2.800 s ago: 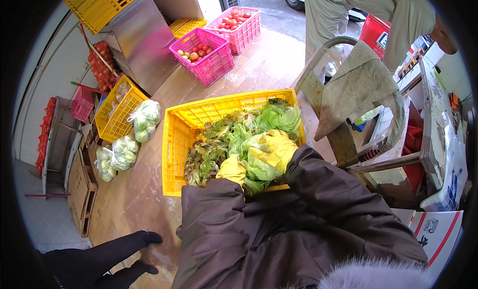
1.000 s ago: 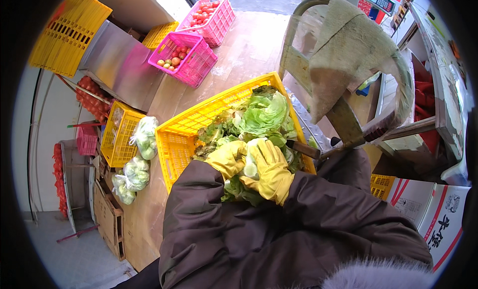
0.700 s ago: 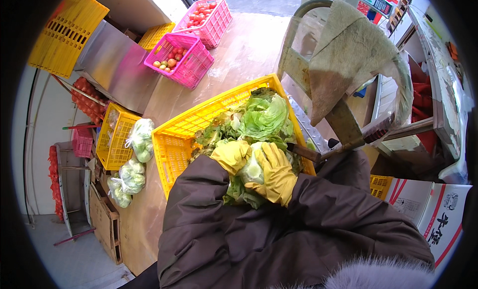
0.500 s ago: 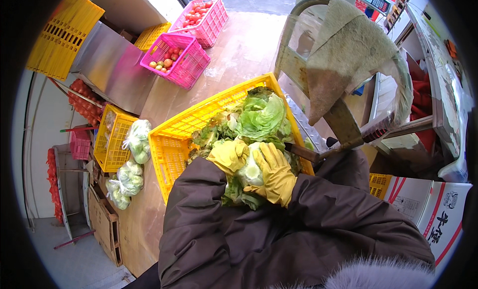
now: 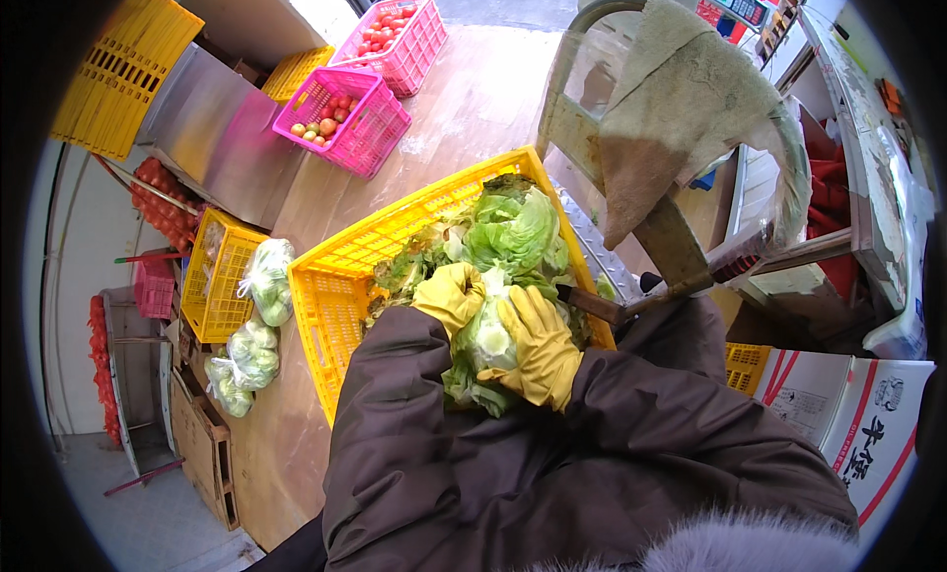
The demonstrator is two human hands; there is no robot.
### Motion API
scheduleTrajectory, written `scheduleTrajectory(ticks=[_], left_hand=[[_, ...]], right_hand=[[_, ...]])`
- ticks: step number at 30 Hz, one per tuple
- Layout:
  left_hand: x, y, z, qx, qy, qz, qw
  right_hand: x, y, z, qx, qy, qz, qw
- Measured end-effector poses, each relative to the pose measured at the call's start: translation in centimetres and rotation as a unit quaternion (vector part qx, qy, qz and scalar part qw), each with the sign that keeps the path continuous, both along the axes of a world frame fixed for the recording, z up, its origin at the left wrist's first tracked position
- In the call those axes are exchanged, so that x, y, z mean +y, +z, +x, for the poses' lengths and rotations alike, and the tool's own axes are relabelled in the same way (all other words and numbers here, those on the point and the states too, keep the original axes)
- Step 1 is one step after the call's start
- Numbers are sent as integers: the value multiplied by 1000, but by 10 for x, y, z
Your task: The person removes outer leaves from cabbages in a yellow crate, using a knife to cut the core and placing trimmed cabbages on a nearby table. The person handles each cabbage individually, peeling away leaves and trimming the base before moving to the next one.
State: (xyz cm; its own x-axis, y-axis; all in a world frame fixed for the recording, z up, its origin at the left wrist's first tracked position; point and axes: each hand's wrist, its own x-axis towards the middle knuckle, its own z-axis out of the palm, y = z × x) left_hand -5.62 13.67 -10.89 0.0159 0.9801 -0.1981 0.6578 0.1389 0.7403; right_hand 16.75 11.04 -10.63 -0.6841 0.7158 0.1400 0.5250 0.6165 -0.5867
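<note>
Both my hands wear yellow rubber gloves and hold a pale head of lettuce (image 5: 491, 343) between them, its cut stem end facing up. My left hand (image 5: 451, 296) presses on its left side with curled fingers. Across its right side lie the spread fingers of my right hand (image 5: 541, 345), gripping it. Beneath is a tilted yellow plastic crate (image 5: 321, 286) of trimmed lettuce leaves (image 5: 508, 232), green and some browned. A brown wooden handle (image 5: 592, 303) rests by the crate's right rim, close to my right hand; its other end is hidden.
A metal chair (image 5: 676, 227) draped with brown cloth (image 5: 681, 108) stands right. Bagged lettuces (image 5: 254, 350) lie left, beside another yellow crate (image 5: 219, 276). Pink crates of tomatoes (image 5: 360, 143) sit farther off. A white carton (image 5: 878, 424) stands at right.
The lettuce head has tipped slightly in my hands, and its stem end sits a little lower and further left. Both hands stay on it. The whole view has shifted slightly.
</note>
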Motion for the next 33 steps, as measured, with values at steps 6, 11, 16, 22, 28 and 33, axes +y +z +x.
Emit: scheduleTrajectory(ticks=[6, 11, 16, 22, 28, 33], left_hand=[[-12, -18, -24, 17, 274, -6, 962], [-54, 30, 13, -89, 494, 98, 859], [-83, 20, 54, 150, 64, 189, 968], [-52, -74, -28, -131, 22, 154, 979], [-99, 23, 34, -18, 311, -4, 950], [-86, 53, 85, 14, 374, -101, 922]], right_hand=[[0, 2, 5, -16, 5, -24, 1000], [-1, -2, 8, -17, -4, -19, 1000], [-3, -10, 6, -50, -2, 35, 998], [-8, -11, 17, 33, -46, -1, 998], [5, 3, 23, 53, -26, -47, 997], [29, -1, 15, 108, -53, -97, 988]])
